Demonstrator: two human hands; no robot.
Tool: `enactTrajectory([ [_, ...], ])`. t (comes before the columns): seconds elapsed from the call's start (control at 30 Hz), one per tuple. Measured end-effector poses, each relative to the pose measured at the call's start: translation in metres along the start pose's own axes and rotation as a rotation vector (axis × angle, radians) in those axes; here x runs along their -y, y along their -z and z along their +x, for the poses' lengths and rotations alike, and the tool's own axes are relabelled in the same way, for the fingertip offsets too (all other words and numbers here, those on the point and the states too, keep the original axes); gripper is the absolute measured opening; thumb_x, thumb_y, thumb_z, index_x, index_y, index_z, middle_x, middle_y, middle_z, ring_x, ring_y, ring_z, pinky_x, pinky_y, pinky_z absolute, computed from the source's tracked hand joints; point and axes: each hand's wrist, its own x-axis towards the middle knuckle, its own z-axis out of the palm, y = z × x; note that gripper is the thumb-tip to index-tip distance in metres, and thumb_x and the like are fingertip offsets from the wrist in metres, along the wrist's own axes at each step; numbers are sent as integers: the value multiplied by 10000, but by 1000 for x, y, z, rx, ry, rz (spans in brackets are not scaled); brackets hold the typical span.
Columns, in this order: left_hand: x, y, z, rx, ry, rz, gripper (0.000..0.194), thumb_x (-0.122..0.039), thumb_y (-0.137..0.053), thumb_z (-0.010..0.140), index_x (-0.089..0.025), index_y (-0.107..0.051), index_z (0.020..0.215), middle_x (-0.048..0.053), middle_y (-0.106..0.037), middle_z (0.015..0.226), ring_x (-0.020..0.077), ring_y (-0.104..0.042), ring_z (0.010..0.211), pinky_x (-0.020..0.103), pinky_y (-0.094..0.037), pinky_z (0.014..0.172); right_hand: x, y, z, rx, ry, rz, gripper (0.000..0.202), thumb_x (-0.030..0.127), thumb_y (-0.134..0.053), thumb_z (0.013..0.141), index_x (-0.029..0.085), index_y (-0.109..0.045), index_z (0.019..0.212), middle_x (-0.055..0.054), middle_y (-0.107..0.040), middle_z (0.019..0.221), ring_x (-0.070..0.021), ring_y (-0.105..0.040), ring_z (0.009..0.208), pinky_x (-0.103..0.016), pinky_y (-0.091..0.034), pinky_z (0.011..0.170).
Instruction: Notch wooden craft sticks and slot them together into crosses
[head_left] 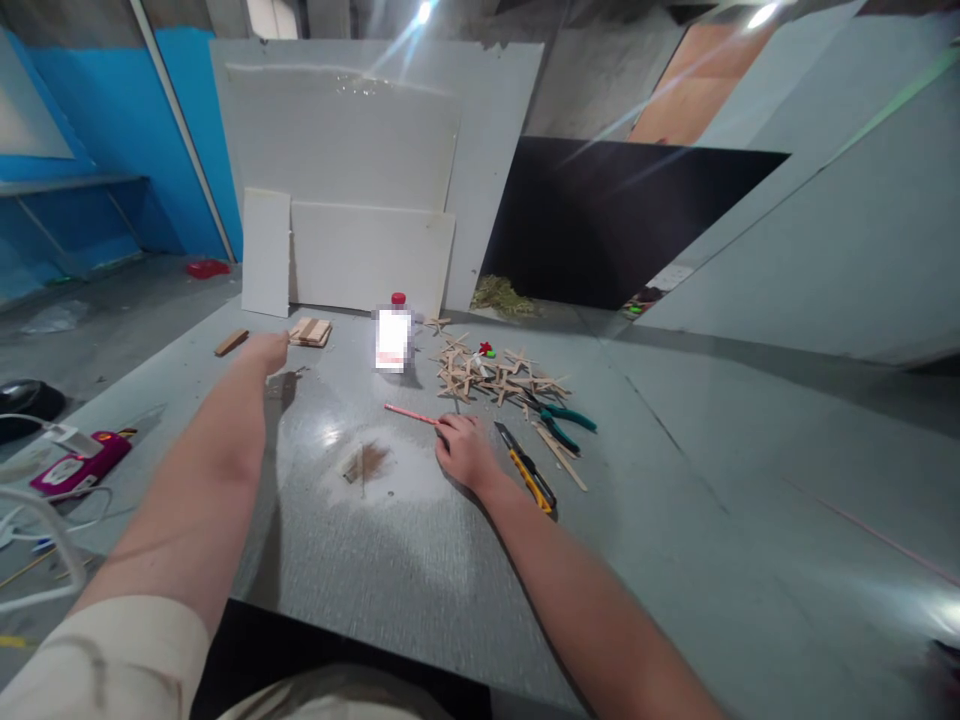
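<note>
My left hand [267, 352] reaches to the far left of the table, its fingers closed at the near left edge of a stack of flat wooden sticks [310, 332]; whether it grips one is too small to tell. A short wooden block [231, 342] lies left of that hand. My right hand [460, 448] rests near the table's middle, closed on a red pencil [409, 412] whose far end points left. Beyond the right hand is a pile of wooden stick pieces [495, 378], several joined in star shapes. A yellow utility knife [531, 476] lies right of the hand.
Green-handled pliers [562, 425] and loose sticks [561, 458] lie at the right. A red-capped bottle [393, 338] stands at the back centre, before white boards [367, 255]. Brown dust [369, 462] marks the table. A magenta power strip [82, 465] with cables is at left.
</note>
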Motion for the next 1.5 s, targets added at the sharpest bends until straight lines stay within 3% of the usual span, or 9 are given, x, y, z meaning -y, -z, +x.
enactTrajectory([
  [0.2,-20,15,-19,-33,-76,-9,415,-404,-705,1049,-169,-642,1385,121,-670,1380,266,-699,1182,486,-627,997,-2,-2,0,4,-6,9,379,404,-710,1053,197,-665,1367,-113,-679,1390,-267,-708,1171,-490,-628,990],
  [0.37,-63,16,-28,-23,-203,19,415,-409,-705,1048,-175,-643,1385,118,-669,1382,267,-699,1184,491,-628,999,-2,-4,-1,-24,-32,39,374,404,-708,1054,198,-667,1364,-112,-680,1389,-266,-708,1171,-490,-627,991],
  [0.47,-102,2,-52,27,-384,27,401,-412,-704,1049,-172,-652,1367,114,-680,1359,260,-705,1162,479,-633,985,0,-3,-1,-65,-57,75,375,407,-707,1054,200,-667,1364,-113,-677,1397,-268,-704,1181,-495,-623,1001],
  [0.57,-147,-24,-94,73,-611,27,379,-412,-700,1052,-169,-664,1341,108,-695,1322,246,-715,1126,461,-640,963,5,2,-1,-113,-60,139,360,395,-709,1048,195,-678,1346,-124,-673,1409,-290,-681,1233,-536,-583,1062],
  [0.73,-197,-69,-155,33,-900,-3,346,-384,-706,1051,-160,-674,1313,99,-709,1285,242,-720,1118,461,-639,967,18,18,-8,-116,42,334,312,161,-565,1013,179,-730,1276,-159,-750,1304,-295,-674,1246,-484,-523,1129],
  [0.93,-195,-94,-162,4,-1000,-22,291,-355,-701,1057,-152,-689,1265,80,-732,1195,216,-735,1041,427,-651,923,27,26,-20,-72,21,537,334,104,-442,999,218,-734,1116,-44,-782,880,-194,-716,776,-317,-561,775],
  [1.07,-185,-102,-152,19,-975,-16,278,-356,-702,1056,-154,-693,1248,79,-730,1196,215,-732,1042,425,-650,923,34,26,-19,-24,5,609,139,226,-589,989,229,-724,1020,-1,-731,751,-170,-636,629,-281,-478,633],
  [1.33,-182,-110,-145,72,-859,-38,299,-380,-694,1061,-165,-689,1269,87,-722,1231,211,-728,1039,412,-652,908,45,24,-18,57,46,636,110,286,-746,926,233,-679,856,13,-663,712,-158,-571,622,-271,-401,594],
  [1.5,-182,-110,-145,51,-816,-88,313,-386,-693,1061,-165,-684,1283,89,-719,1241,215,-728,1047,418,-652,912,42,19,-19,45,53,591,233,276,-603,1040,228,-701,834,-22,-700,739,-181,-618,702,-297,-430,680],
])
